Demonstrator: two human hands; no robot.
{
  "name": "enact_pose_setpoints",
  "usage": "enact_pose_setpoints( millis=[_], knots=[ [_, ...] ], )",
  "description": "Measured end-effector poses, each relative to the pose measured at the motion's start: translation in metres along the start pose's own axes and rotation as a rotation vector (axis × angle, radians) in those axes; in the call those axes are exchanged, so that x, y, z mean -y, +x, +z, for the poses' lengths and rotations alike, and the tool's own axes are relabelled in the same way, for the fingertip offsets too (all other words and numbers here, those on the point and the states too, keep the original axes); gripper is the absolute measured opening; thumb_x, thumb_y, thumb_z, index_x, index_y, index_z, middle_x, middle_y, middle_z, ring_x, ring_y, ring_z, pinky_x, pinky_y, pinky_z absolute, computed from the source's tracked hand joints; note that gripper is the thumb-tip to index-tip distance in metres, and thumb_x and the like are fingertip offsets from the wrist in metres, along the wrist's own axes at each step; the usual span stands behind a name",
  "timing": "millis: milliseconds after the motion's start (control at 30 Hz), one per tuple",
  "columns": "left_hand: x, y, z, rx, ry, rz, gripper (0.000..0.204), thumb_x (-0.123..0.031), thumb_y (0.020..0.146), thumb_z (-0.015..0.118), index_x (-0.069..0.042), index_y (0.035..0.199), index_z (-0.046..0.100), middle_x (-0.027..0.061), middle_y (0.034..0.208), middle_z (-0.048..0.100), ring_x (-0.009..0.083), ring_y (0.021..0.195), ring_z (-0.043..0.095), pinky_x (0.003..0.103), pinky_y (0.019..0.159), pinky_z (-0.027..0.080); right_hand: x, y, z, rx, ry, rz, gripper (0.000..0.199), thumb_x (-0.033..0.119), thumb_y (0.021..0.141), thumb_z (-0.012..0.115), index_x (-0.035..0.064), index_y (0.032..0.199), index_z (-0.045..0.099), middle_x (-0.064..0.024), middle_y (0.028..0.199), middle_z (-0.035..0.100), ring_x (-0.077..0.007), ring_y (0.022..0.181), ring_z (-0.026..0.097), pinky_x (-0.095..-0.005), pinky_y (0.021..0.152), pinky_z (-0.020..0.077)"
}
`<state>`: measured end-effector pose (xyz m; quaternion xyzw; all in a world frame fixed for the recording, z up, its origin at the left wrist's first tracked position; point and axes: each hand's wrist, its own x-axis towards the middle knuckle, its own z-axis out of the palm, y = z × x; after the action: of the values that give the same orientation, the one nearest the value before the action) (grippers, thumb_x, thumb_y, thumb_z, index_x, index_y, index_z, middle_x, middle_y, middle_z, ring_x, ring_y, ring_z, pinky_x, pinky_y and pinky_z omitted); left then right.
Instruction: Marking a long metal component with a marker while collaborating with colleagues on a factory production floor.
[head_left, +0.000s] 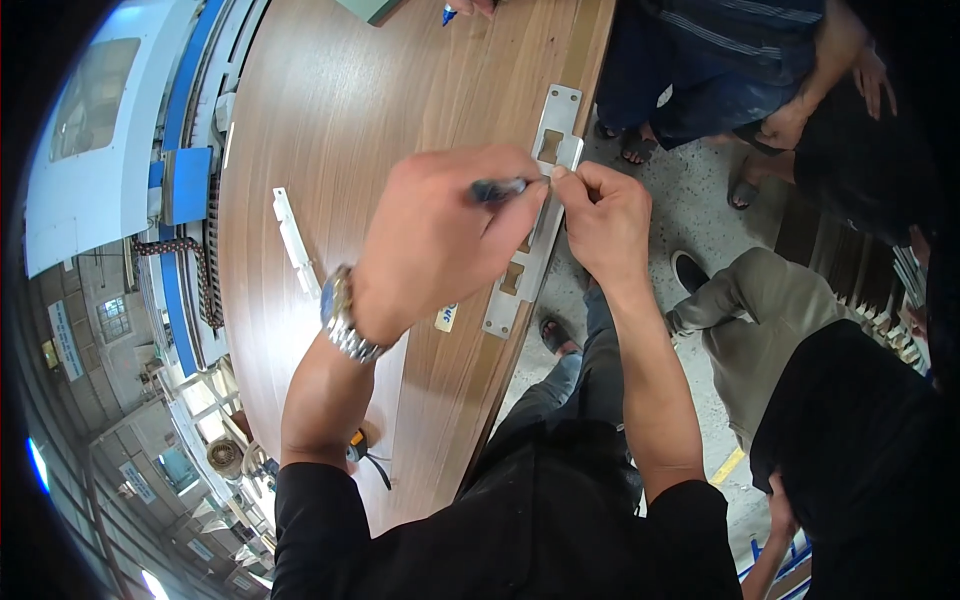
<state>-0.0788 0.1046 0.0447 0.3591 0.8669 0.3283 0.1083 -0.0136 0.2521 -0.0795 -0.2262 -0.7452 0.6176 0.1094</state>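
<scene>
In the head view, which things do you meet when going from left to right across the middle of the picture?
Blue and white machine → white strip on the wooden panel → wristwatch → left hand holding a dark pen → right hand on the metal plate → crouching person in grey trousers.

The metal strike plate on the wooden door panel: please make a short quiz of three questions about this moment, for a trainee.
1. True or false: the metal strike plate lies along the edge of the wooden door panel.
2. Which hand holds the dark pen-like tool? A) left hand B) right hand C) a co-worker's hand
3. Fill in: on the left wrist sits a metal ____.

Key:
1. True; the plate follows the panel's right edge.
2. A; the left hand grips the tool, its tip at the plate, while the right hand pinches the plate's edge beside it.
3. Wristwatch.
</scene>
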Motion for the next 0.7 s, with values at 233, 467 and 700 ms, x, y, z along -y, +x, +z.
enact_pose_setpoints(
  millis=[233,467,700],
  knots=[
    [0.008,-0.034,0.001,0.073,-0.174,-0.251,0.003,-0.007,0.091,0.075,-0.004,0.092,0.073,0.0070,0.068,0.067,0.0157,0.053,0.058,0.029,0.053,0.045,0.005,-0.001,0.000,0.007,0.016,0.019,0.041,0.023,0.096,0.073,-0.0033,0.071,0.055,-0.0025,0.056,0.040,-0.0087,0.058,0.035,-0.0343,0.053,0.0336],
    [0.004,-0.035,0.006,0.102,-0.195,-0.262,0.005,-0.007,0.091,0.074,-0.003,0.093,0.074,0.0074,0.064,0.065,0.0135,0.049,0.053,0.028,0.050,0.042,0.001,-0.002,0.000,0.001,0.017,0.024,0.041,0.021,0.097,0.073,-0.0035,0.071,0.054,-0.0016,0.057,0.039,-0.0079,0.059,0.035,-0.0341,0.053,0.0329],
    [0.004,-0.033,0.000,0.101,-0.120,-0.191,0.007,-0.009,0.091,0.075,-0.002,0.090,0.072,0.0108,0.062,0.062,0.0216,0.049,0.058,0.032,0.051,0.044,0.004,-0.002,0.002,0.001,0.022,0.007,0.042,0.021,0.097,0.073,-0.0034,0.070,0.052,-0.0015,0.057,0.038,-0.0080,0.059,0.035,-0.0343,0.053,0.0324]
  ],
)
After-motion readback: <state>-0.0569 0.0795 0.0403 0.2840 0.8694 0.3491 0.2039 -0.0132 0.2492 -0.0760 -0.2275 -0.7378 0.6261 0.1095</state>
